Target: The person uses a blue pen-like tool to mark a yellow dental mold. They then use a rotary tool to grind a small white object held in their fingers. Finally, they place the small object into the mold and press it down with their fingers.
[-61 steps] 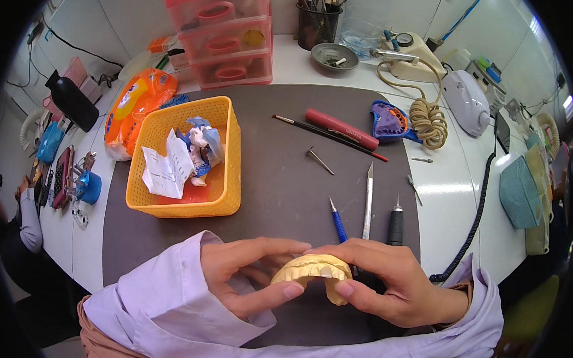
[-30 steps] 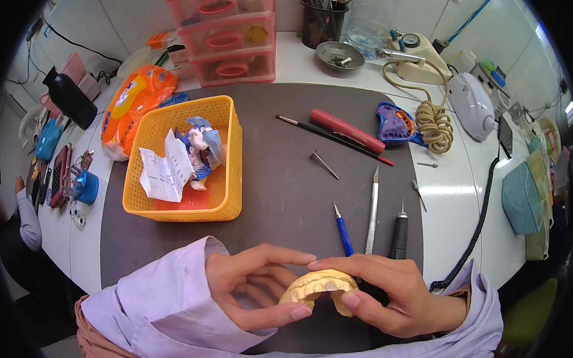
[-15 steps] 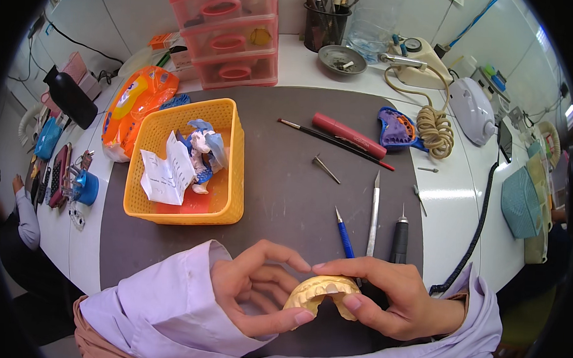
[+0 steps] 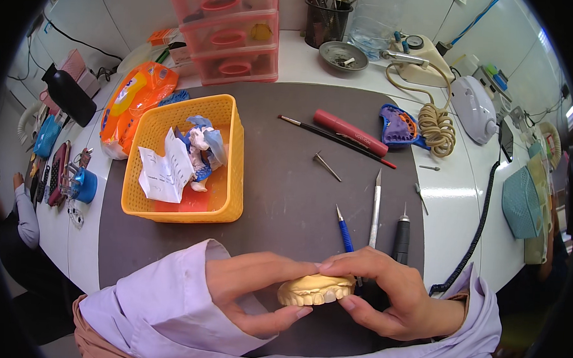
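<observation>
Between my two hands I hold a yellow plaster dental model (image 4: 314,290), its row of front teeth facing me; one tooth looks greyer than the rest. My left hand (image 4: 252,290) grips its left end, fingers on top and thumb below. My right hand (image 4: 387,290) pinches the right end between thumb and fingers. Just beyond the hands lie a blue-handled pointed tool (image 4: 344,233), a silver craft knife (image 4: 375,210) and a black handpiece (image 4: 402,238) with a thin tip. The far ends of these tools point away from me.
To the left stands a yellow basket (image 4: 237,177) with crumpled paper and blue-white scraps. Farther back lie a brush (image 4: 332,139), a red tube (image 4: 350,132), a small metal pin (image 4: 327,166) and a blue impression tray (image 4: 399,127). A black coiled cord (image 4: 477,239) runs down the right side.
The dental model has been tipped so its teeth now face me and its arch opening no longer shows. My left fingers have closed in over its top.
</observation>
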`<move>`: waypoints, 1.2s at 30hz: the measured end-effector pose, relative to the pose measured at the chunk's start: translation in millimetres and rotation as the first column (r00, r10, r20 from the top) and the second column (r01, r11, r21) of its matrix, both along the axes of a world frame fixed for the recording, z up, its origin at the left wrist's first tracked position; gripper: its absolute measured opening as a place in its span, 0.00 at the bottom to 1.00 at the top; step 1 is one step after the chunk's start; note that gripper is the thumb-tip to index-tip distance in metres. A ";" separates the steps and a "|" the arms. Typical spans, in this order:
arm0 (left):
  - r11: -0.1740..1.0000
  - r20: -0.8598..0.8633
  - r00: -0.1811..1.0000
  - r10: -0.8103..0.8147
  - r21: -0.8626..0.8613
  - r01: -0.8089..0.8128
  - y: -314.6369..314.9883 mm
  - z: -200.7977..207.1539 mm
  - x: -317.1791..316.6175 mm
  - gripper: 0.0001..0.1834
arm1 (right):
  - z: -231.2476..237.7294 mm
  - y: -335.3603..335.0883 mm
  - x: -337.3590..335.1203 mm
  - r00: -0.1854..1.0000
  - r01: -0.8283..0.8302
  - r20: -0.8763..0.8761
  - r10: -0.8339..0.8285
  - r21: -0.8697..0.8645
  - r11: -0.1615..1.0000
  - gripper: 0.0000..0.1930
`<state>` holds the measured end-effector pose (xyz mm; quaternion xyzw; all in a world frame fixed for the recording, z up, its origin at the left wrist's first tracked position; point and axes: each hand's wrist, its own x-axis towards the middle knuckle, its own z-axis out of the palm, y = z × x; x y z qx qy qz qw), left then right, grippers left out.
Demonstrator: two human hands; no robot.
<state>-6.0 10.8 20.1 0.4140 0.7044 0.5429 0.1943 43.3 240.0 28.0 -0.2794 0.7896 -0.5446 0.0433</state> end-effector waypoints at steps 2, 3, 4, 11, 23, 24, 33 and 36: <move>1.000 -0.044 0.999 -0.011 -0.023 0.010 -0.4 1.6 -2.0 0.28 | -0.2 0.1 -0.1 1.000 -0.005 -0.011 0.005 -0.006 1.000 0.19; 0.999 -0.065 0.998 -0.017 -0.036 0.015 -0.7 2.0 -2.1 0.30 | -0.5 0.2 0.1 1.000 -0.008 -0.019 0.008 -0.012 1.000 0.20; 0.999 -0.067 0.998 -0.010 -0.033 0.008 -0.9 1.8 -1.6 0.30 | -0.8 0.3 0.3 1.000 -0.010 -0.027 0.010 -0.017 1.000 0.21; 1.000 -0.068 0.998 -0.006 -0.018 0.004 -0.4 1.3 -1.5 0.29 | -2.4 0.5 -1.7 0.998 -0.032 -0.047 0.031 -0.026 0.999 0.21; 0.999 -0.049 0.998 -0.028 -0.018 0.027 -1.1 1.5 -2.3 0.29 | -2.0 1.1 -1.6 0.998 -0.035 -0.049 0.033 -0.032 0.999 0.20; 0.999 -0.041 0.999 -0.029 -0.017 0.028 -1.5 0.1 -1.8 0.29 | -1.8 0.9 -1.2 0.998 -0.033 -0.045 0.031 -0.030 0.999 0.20; 0.998 0.031 0.999 -0.032 -0.055 0.033 -2.7 6.0 0.9 0.27 | 0.9 0.8 0.9 0.999 -0.031 -0.013 0.030 -0.005 1.000 0.20; 0.999 -0.059 0.998 -0.032 0.023 0.033 -1.8 -1.4 -1.5 0.28 | -3.5 0.5 -1.2 0.997 -0.038 -0.071 0.036 -0.027 0.999 0.19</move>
